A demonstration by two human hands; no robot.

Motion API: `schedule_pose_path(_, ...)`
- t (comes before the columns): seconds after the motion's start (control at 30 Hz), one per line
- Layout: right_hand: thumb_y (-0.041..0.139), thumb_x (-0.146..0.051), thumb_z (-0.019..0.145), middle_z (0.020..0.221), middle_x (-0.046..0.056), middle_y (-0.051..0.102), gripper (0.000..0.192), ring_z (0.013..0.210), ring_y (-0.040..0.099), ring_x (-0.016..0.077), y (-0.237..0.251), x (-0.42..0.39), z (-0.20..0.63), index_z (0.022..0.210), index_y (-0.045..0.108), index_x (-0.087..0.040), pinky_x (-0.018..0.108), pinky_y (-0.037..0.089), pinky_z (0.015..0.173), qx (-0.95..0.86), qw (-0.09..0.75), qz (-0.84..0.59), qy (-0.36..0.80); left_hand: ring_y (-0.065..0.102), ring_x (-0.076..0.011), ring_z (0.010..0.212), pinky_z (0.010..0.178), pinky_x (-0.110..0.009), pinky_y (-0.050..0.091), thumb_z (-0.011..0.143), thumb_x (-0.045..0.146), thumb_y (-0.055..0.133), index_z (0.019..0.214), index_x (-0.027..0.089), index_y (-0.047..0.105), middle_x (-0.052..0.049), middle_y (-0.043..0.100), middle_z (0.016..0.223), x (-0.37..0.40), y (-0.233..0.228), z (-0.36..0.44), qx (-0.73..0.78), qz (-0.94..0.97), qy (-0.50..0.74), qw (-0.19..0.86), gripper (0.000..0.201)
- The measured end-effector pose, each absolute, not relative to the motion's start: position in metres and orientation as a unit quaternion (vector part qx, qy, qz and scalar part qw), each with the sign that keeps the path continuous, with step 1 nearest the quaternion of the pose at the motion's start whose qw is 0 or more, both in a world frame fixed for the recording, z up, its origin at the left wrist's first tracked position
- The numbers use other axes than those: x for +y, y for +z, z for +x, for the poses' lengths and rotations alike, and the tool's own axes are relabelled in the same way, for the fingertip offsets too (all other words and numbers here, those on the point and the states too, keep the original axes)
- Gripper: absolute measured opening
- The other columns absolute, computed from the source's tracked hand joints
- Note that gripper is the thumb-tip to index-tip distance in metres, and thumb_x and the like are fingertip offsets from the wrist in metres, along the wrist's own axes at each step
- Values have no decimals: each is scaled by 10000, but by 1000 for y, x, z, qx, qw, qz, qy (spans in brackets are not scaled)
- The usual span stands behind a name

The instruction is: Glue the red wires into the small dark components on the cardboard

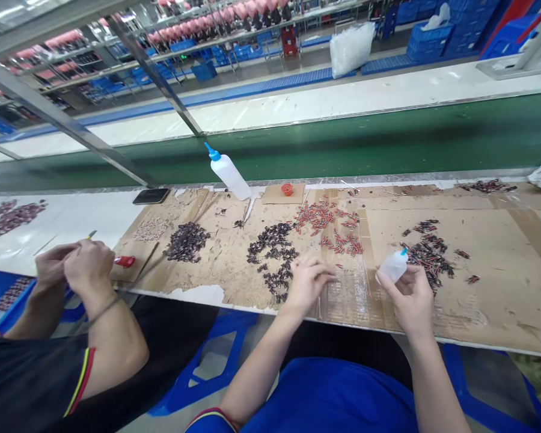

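Observation:
My right hand (413, 297) is closed around a small translucent squeeze bottle (394, 266) with a blue tip, held tilted above the cardboard. My left hand (309, 281) hovers over the cardboard, fingers loosely stretched to the right; I make out nothing in them. Just beyond its fingertips lies a pile of small red-and-black parts (318, 218). Small dark parts (275, 252) are heaped beside the left hand. Another heap of red-and-dark parts (433, 258) lies behind and right of the bottle.
Cardboard (482, 240) covers the bench. A larger white bottle (231, 176) with a blue nozzle stands at the back, near a red cap-like cup (287, 190). On the left, a co-worker's hands (79, 264) work close to a dark pile (187, 242) and a phone-like slab (151, 196).

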State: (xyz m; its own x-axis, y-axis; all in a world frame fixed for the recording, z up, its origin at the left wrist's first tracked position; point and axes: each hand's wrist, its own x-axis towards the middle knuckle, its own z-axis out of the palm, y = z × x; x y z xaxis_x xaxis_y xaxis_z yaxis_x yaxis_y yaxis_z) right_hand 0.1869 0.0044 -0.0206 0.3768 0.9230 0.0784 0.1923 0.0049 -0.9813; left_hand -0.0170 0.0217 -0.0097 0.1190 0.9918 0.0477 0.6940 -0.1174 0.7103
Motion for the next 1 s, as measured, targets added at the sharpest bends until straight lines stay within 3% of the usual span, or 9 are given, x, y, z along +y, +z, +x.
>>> schedule_pose_path(0.13,787,-511,606,700,12,651,408,590,593,163,-21,0,187,781,589,-200,291,460,565,-396,613,-592,344,625,-206,911,898,-409,350,779,185,739,711,279,764,-15,744,847,2,-19,4,575,694,274,336,118)
schedule_pose_path(0.3,775,-508,593,678,31,646,374,544,548,146,-24,-1,184,705,621,-186,247,373,453,-303,676,-573,351,634,-224,973,932,-421,367,757,173,753,763,259,753,-23,760,910,-10,-21,0,565,681,300,355,87)
schedule_pose_path(0.4,731,-538,645,576,5,602,372,462,489,118,-24,-4,180,644,601,-189,234,354,412,-330,649,-595,341,642,-227,988,965,-434,371,757,158,739,860,259,735,-26,761,952,-11,-18,-4,569,674,299,365,144)
schedule_pose_path(0.6,677,-532,718,559,22,635,349,488,559,153,-26,-14,171,631,617,-199,261,453,466,-471,556,-628,273,658,-232,970,978,-461,368,760,99,693,870,234,713,-34,765,917,-10,-16,-2,603,646,292,366,175)
schedule_pose_path(1.0,617,-538,757,465,-11,553,384,419,474,125,-26,-13,166,563,552,-214,254,390,442,-531,495,-657,203,669,-235,969,979,-468,353,760,143,701,860,230,716,-33,770,900,-11,-16,-1,613,638,293,362,134)
